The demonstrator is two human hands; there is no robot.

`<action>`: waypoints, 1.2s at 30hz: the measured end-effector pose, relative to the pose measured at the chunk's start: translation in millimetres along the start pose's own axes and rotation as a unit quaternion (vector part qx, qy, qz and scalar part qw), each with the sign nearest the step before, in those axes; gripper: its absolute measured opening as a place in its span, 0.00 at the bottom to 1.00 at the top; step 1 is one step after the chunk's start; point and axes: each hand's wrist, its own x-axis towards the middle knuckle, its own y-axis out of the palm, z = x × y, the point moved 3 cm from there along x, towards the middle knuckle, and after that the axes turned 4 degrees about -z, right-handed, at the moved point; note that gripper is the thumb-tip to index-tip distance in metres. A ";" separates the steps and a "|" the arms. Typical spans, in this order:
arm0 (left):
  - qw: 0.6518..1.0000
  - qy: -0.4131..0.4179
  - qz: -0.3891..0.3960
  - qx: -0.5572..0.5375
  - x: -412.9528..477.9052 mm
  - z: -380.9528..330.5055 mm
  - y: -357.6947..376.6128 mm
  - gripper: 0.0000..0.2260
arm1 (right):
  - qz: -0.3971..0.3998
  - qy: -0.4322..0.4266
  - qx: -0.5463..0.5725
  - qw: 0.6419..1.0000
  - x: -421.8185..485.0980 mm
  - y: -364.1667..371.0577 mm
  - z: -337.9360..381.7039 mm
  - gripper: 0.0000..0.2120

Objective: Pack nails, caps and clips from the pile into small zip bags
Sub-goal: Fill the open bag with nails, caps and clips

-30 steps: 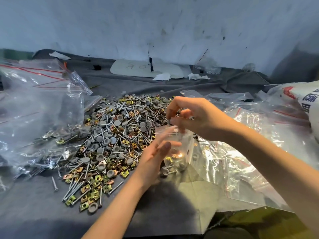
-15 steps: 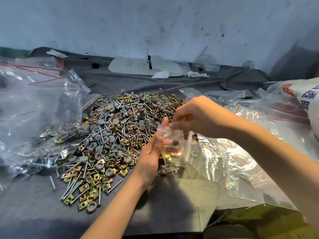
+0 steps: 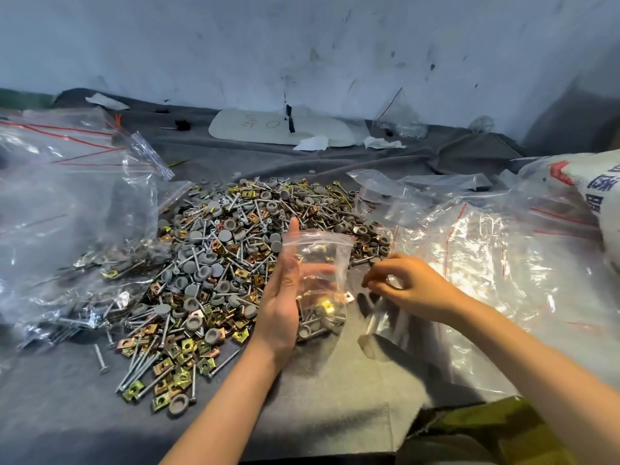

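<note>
A big pile of nails, grey caps and brass clips (image 3: 221,263) lies on the grey cloth (image 3: 318,397) in the middle. My left hand (image 3: 280,310) holds a small clear zip bag (image 3: 322,250) upright at the pile's right edge, with its thumb across the bag's side. Several nails, caps and clips sit in the bag's bottom. My right hand (image 3: 411,286) hovers just right of the bag, apart from it. Its fingers are loosely curled and I see nothing in them.
A large clear bag (image 3: 67,213) holding more nails lies at the left. Crumpled clear bags with red zip lines (image 3: 496,263) cover the right side. A white printed sack (image 3: 600,186) stands at the far right. A white board (image 3: 278,127) and paper scraps lie by the wall.
My right hand has left the bag's mouth and dropped down to the right. My left hand has turned the small bag more upright.
</note>
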 end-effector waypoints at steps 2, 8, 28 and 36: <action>1.000 0.001 0.000 0.001 -0.2 -0.4 0.3 0.19 | -0.030 -0.017 -0.016 0.999 -7.0 -2.3 -5.1 0.04; 1.000 -0.003 0.003 -0.004 -0.6 -6.0 2.8 0.19 | -0.057 0.008 0.011 0.998 -19.8 -12.1 -18.6 0.06; 1.000 0.001 0.012 0.019 -1.2 -6.7 3.1 0.19 | -0.514 0.185 0.196 0.815 -34.3 -82.6 -71.6 0.10; 1.000 -0.016 0.002 -0.004 -0.2 -8.5 3.4 0.19 | -0.297 0.092 -0.007 0.950 -33.1 -51.6 -21.3 0.10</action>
